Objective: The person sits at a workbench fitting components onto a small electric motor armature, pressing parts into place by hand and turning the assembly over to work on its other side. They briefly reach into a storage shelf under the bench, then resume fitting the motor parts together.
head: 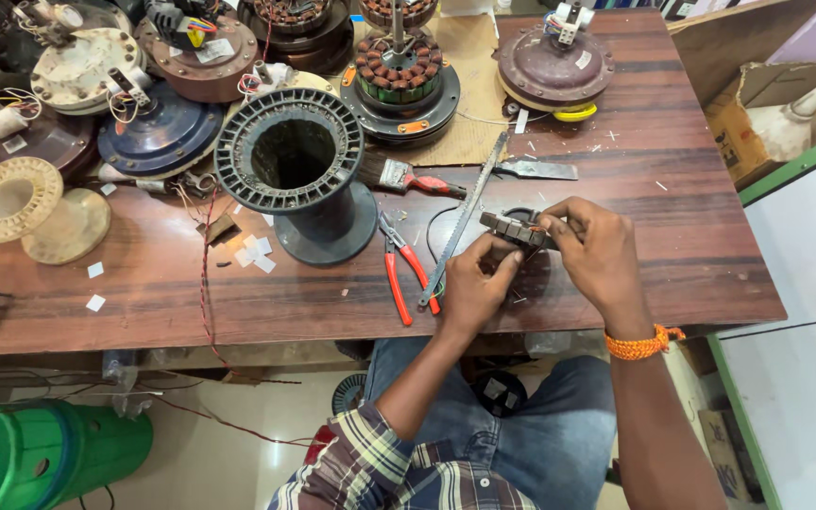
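Wooden workbench (pixel 672 179) crowded: fan motor housings (pixel 158 132) at far edge, black slotted spool (pixel 290 151) upright mid-table. Hacksaw blade (pixel 465 217), red-handled pliers (pixel 403 269) just left of hands. Left hand (pixel 474 288), right hand (pixel 597 250) both pinching small stator core (pixel 518 229) above table's near edge.

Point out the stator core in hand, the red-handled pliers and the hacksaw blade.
stator core (pixel 518 229), head view, left end of its slotted side.
red-handled pliers (pixel 399 276), head view, left handle.
hacksaw blade (pixel 472 203), head view, mid-length.

Both hands, the left hand (pixel 472 283) and the right hand (pixel 595 250), hold a metal ring (pixel 518 229) over the table (pixel 691 236). Pliers (pixel 402 269) lie just left; a big spool (pixel 299 170) stands farther left.
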